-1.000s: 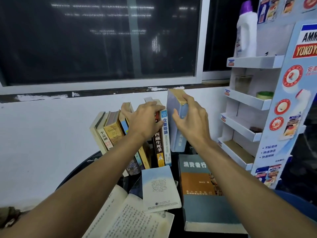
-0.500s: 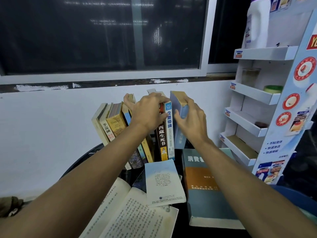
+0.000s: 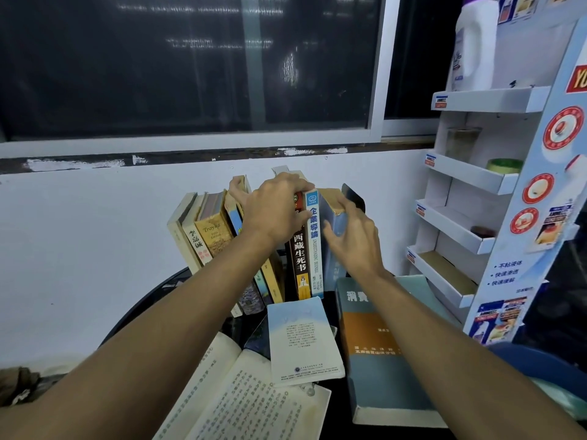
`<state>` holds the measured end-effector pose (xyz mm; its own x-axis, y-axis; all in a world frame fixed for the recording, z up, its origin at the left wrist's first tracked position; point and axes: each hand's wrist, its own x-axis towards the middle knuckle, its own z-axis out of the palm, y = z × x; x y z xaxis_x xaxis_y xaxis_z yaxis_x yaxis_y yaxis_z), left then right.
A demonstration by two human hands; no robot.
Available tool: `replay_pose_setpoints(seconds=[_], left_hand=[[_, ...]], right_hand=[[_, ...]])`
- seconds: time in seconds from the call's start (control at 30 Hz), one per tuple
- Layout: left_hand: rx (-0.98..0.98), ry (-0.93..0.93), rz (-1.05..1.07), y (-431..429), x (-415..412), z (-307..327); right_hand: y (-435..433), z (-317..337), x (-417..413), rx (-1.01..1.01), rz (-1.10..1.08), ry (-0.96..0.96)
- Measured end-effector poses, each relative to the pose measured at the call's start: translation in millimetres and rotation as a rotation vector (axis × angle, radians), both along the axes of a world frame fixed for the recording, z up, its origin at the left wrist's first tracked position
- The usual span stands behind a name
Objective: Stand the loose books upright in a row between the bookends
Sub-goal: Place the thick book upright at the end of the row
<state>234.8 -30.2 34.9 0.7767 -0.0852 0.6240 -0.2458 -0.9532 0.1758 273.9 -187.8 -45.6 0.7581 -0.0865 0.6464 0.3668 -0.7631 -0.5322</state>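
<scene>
A row of upright books (image 3: pixel 209 236) stands on a round black table (image 3: pixel 152 296) against the white wall; the left ones lean left. My left hand (image 3: pixel 273 211) rests on the tops of the middle books, gripping them. My right hand (image 3: pixel 352 239) holds a pale blue book (image 3: pixel 333 223) at the row's right end, next to a white-spined book (image 3: pixel 314 242). A dark bookend (image 3: pixel 352 198) shows just behind it. Loose books lie in front: an open book (image 3: pixel 247 401), a small light blue book (image 3: pixel 301 341), and a thick teal and orange book (image 3: pixel 378 354).
A white cardboard display rack (image 3: pixel 470 185) with several shelves stands close on the right, a white bottle (image 3: pixel 473 46) on its top shelf. A dark window (image 3: pixel 190 65) spans the wall above. A blue object (image 3: pixel 540 360) sits at the lower right.
The pale blue book has come down from above the row into the right end beside the white-spined book. My right hand has lowered with it; my left hand stays on the middle books.
</scene>
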Motion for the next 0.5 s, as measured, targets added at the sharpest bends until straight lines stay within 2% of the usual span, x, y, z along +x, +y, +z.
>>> replay_pose_setpoints(seconds=[0.27,0.5], left_hand=[[-0.002,0.020,-0.001,0.3,-1.1,2.6],[-0.035,0.025,-0.038,0.8,0.6,1.7]], right_hand=[[0.4,-0.6,-6.0,-0.026,0.069,-0.008],[-5.3,11.4,-12.4,-0.076,0.160,0.163]])
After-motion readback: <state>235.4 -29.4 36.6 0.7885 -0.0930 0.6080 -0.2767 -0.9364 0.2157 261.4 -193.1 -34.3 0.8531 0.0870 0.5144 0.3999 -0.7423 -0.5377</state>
